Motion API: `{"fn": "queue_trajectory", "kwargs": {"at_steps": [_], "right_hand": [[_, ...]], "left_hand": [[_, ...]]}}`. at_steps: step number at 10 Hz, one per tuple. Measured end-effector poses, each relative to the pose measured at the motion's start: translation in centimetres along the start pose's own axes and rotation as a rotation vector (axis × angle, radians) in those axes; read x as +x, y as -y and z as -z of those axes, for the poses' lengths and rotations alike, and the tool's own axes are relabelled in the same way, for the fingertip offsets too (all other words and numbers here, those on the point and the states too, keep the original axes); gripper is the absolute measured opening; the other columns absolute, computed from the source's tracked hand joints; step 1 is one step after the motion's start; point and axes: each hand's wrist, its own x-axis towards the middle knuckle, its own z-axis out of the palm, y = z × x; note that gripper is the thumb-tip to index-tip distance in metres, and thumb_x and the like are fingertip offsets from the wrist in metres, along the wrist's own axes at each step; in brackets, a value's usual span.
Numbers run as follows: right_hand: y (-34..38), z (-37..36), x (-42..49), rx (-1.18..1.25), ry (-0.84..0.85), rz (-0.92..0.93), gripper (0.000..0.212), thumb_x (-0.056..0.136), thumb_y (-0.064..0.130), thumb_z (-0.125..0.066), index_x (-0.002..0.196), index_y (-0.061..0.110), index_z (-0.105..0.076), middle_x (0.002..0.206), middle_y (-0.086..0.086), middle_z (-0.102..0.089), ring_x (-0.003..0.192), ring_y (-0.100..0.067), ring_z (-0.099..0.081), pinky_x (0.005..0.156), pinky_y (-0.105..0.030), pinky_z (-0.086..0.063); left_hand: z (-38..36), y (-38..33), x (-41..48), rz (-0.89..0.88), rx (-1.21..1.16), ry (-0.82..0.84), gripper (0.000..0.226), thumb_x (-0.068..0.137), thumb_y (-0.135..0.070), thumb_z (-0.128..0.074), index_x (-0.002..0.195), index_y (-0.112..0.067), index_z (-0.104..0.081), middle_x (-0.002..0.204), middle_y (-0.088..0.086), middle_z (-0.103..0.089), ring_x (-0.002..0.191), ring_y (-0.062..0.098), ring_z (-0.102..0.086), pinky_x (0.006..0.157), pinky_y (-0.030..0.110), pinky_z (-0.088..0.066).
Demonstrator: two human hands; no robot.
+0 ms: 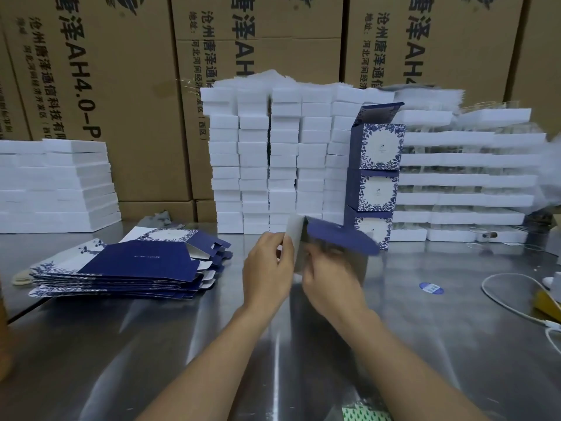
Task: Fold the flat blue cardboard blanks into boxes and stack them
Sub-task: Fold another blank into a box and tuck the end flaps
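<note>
Just above the middle of the steel counter (pixel 425 344), both hands hold one half-folded blue blank (pixel 337 235) off the surface. The left hand (pixel 267 265) pinches its pale inner panel, which stands nearly upright, between thumb and fingertips. The right hand (pixel 331 281) has its fingers curled in against the lower part of the board, though motion blur hides the exact grip. From the fold line the dark blue flap runs out towards four o'clock, so the piece's long axis lies roughly across the view, tilted down on the right. At nine o'clock from the hands lies a pile of flat blanks (pixel 127 268), flat on the counter with its long axis left to right and its cut tabs pointing towards three o'clock. At one o'clock from the hands stands a stack of three folded boxes (pixel 378 177), upright with the patterned faces towards the camera; the top one has its lid flap raised. Behind the stack, columns of white foam blocks (pixel 267 162) rise at twelve o'clock against brown cartons (pixel 121 86). A white cable (pixel 501 287) loops at three o'clock, near a round blue sticker (pixel 431 288).
</note>
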Motion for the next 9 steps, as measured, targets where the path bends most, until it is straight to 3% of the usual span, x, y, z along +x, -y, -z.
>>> {"fn": "queue_trajectory", "kwargs": {"at_steps": [1, 2, 3, 4, 5, 6, 7, 8, 9], "right_hand": [[-0.6, 0.8, 0.3, 0.074, 0.334, -0.140, 0.039, 0.114, 0.016, -0.036, 0.148, 0.001, -0.047, 0.150, -0.018, -0.055, 0.134, -0.036, -0.055, 0.088, -0.024, -0.045], [-1.7, 0.8, 0.4, 0.153, 0.344, -0.219, 0.038, 0.112, 0.007, -0.037, 0.147, -0.006, -0.045, 0.146, -0.025, -0.055, 0.135, -0.039, -0.054, 0.099, -0.029, -0.045], [-2.6, 1.1, 0.5, 0.214, 0.259, -0.278, 0.031, 0.108, 0.007, -0.048, 0.134, -0.005, -0.059, 0.132, -0.023, -0.066, 0.125, -0.037, -0.061, 0.072, -0.015, -0.037], [-4.1, 0.4, 0.9, 0.184, 0.297, -0.239, 0.027, 0.108, 0.017, -0.051, 0.124, 0.002, -0.068, 0.120, -0.016, -0.072, 0.116, -0.034, -0.066, 0.076, -0.024, -0.037], [-4.4, 0.1, 1.0, 0.241, 0.147, -0.162, 0.016, 0.101, 0.021, -0.059, 0.106, 0.014, -0.073, 0.101, -0.006, -0.074, 0.103, -0.026, -0.068, 0.087, -0.032, -0.048], [-4.5, -0.2, 1.4, 0.194, -0.094, -0.125, 0.014, 0.100, 0.027, -0.058, 0.089, 0.022, -0.063, 0.085, 0.007, -0.065, 0.090, -0.015, -0.060, 0.092, -0.034, -0.046], [-3.6, -0.1, 1.6, 0.277, -0.225, -0.190, 0.020, 0.105, 0.031, -0.055, 0.090, 0.020, -0.064, 0.084, 0.001, -0.067, 0.094, -0.022, -0.063, 0.088, -0.029, -0.037], [-2.8, 0.2, 1.6, 0.575, -0.292, -0.093, 0.011, 0.103, 0.024, -0.058, 0.098, 0.029, -0.067, 0.092, 0.004, -0.077, 0.094, -0.019, -0.074, 0.091, -0.040, -0.054], [-2.6, 0.4, 1.3, 0.873, -0.210, -0.067, 0.022, 0.106, 0.032, -0.054, 0.124, 0.046, -0.056, 0.100, 0.010, -0.080, 0.094, -0.016, -0.078, 0.090, -0.047, -0.060]], "left_hand": [[0.1, -0.8, -0.3, -0.156, 0.032, 0.028, 0.032, 0.107, -0.029, -0.046, 0.077, -0.020, -0.053, 0.077, -0.006, -0.054, 0.073, 0.017, -0.053, 0.063, 0.042, -0.046], [0.1, -2.1, -0.8, -0.337, 0.030, 0.059, 0.030, 0.107, -0.027, -0.046, 0.077, -0.022, -0.048, 0.072, -0.009, -0.048, 0.067, 0.014, -0.045, 0.058, 0.036, -0.037], [-0.5, -3.0, -1.5, -0.435, -0.020, 0.118, 0.030, 0.109, -0.026, -0.047, 0.079, -0.019, -0.049, 0.073, -0.008, -0.046, 0.066, 0.016, -0.045, 0.059, 0.039, -0.040], [-1.0, -3.4, -2.1, -0.430, -0.029, 0.150, 0.030, 0.109, -0.022, -0.049, 0.079, -0.023, -0.044, 0.073, -0.009, -0.042, 0.067, 0.016, -0.043, 0.060, 0.040, -0.040], [-0.9, -3.1, -1.8, -0.385, -0.009, 0.110, 0.026, 0.109, -0.021, -0.048, 0.084, -0.024, -0.049, 0.079, -0.013, -0.043, 0.072, 0.010, -0.044, 0.063, 0.027, -0.037], [-0.6, -2.3, -1.2, -0.324, -0.022, 0.068, 0.021, 0.110, -0.017, -0.048, 0.096, -0.013, -0.064, 0.083, -0.014, -0.045, 0.077, 0.000, -0.049, 0.070, 0.012, -0.033], [-0.5, -1.6, -0.9, -0.229, -0.038, 0.041, 0.024, 0.110, -0.017, -0.048, 0.102, -0.006, -0.068, 0.084, -0.012, -0.048, 0.079, -0.002, -0.052, 0.071, 0.010, -0.034], [-0.5, -1.3, -0.7, -0.150, -0.046, 0.032, 0.025, 0.109, -0.018, -0.049, 0.087, -0.020, -0.060, 0.080, -0.008, -0.052, 0.077, 0.008, -0.053, 0.068, 0.022, -0.036], [-0.6, -0.9, -0.5, -0.090, -0.068, 0.071, 0.020, 0.106, -0.030, -0.051, 0.091, -0.029, -0.065, 0.089, -0.012, -0.062, 0.084, 0.009, -0.061, 0.069, 0.027, -0.044]]}}
